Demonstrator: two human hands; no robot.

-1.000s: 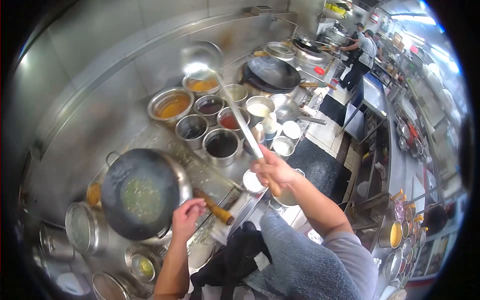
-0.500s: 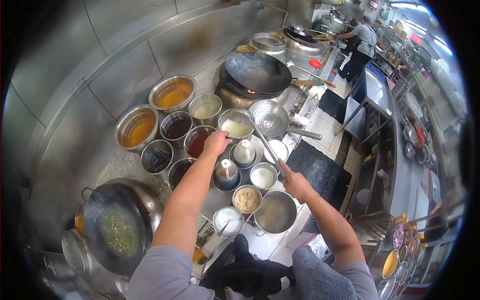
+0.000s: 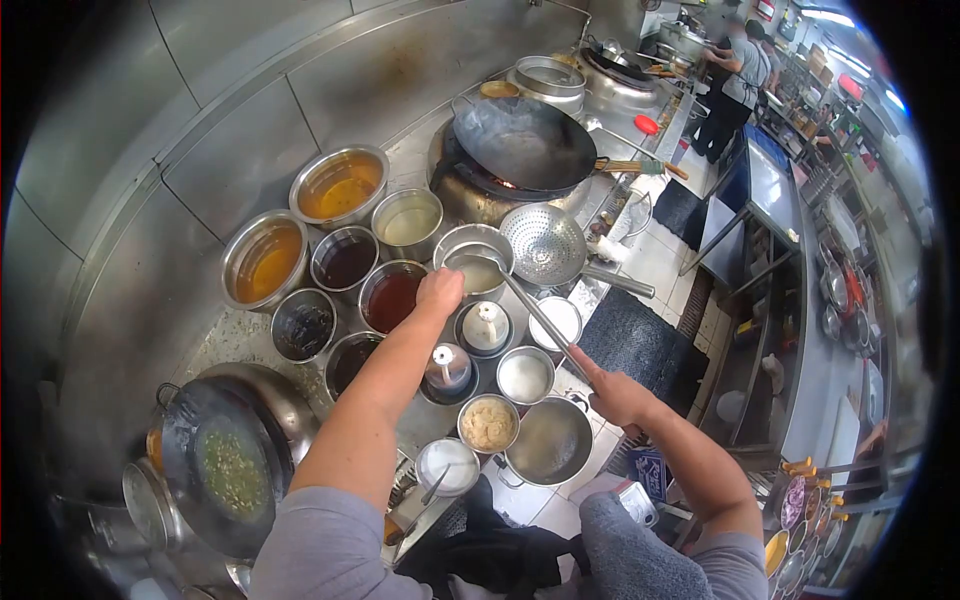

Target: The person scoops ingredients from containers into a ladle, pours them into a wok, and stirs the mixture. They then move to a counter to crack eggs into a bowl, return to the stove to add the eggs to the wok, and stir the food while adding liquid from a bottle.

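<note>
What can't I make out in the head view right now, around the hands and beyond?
All in the head view:
- Left hand: fingertips hidden behind the hand itself; grip unclear.
- Ladle: underside of its bowl, hidden by the bowl itself.
- Dark-sauce pot: one side, hidden by the left forearm.
- Co-workers: what they handle, too small and blurred.
- Lower-left pans: cut off by the dark lens edge.

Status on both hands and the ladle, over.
Right hand gripping ladle, its bowl inside pale-liquid pot. Left hand at pot's rim. Strainer, nozzle bottle crowding close.
</note>
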